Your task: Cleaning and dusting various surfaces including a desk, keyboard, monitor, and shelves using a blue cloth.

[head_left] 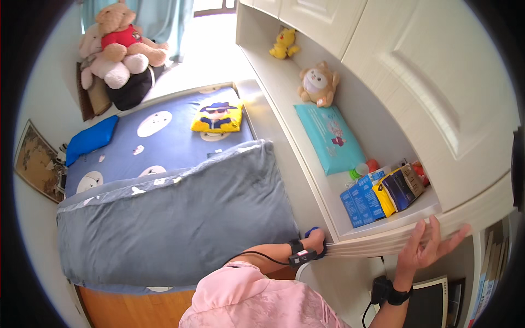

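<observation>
My left hand point(316, 241) is closed around a dark blue object point(313, 231), probably a cloth, at the near corner of the white cabinet ledge point(283, 164). Most of that object is hidden by the hand. Fingers spread and holding nothing, my right hand point(424, 250) is at the front edge of the open shelf point(373, 242); whether it touches the edge I cannot tell. Just beyond it on the shelf stand blue cartons point(363, 201), a yellow pack point(384, 199) and a dark blue box point(397, 190). Both wrists wear black straps with small devices.
A bed with a grey blanket point(184, 229) and a yellow cushion point(217, 117) fills the left. Further along the shelf are a turquoise pillow point(330, 139) and plush toys point(319, 84). Cabinet doors point(430, 82) overhang it. Books point(490, 270) and a white chair back point(340, 279) are below.
</observation>
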`<state>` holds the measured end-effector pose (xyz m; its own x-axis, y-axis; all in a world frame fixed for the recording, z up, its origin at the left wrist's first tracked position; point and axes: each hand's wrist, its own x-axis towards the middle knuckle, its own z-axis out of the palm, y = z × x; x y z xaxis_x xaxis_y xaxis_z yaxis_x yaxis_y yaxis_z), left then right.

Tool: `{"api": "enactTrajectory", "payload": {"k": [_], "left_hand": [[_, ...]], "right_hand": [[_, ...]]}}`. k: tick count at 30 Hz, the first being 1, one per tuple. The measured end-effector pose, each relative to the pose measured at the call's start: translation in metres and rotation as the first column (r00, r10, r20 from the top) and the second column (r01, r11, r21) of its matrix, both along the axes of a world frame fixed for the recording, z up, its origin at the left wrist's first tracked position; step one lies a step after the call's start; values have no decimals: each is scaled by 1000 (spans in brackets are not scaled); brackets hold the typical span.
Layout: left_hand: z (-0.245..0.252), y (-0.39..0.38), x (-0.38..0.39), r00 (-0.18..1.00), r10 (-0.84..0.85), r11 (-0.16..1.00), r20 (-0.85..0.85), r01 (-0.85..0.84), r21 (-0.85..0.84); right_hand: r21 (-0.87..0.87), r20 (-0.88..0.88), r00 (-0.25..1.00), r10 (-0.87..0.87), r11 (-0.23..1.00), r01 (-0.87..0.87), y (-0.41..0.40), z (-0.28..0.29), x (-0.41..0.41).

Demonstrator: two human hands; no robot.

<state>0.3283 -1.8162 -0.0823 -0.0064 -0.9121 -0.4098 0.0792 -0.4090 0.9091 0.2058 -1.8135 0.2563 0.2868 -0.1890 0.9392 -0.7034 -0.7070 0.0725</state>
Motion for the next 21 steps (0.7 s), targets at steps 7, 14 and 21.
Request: {"api": "enactTrajectory", "payload": {"k": [7,14,21], "left_hand": [[236,3,107,313,154,808,-937,-586,-62],[371,-35,151,447,857,349,258,-133,-927],[349,-28,16,693,719,-154,-63,70,-986]], "right_hand": [[-106,-34,998,52,993,-55,-4,-3,7],[-105,-12,995,103,989,-104,1,4,10],[-105,-5,1000,8,994,-9,-5,0,3]]}}
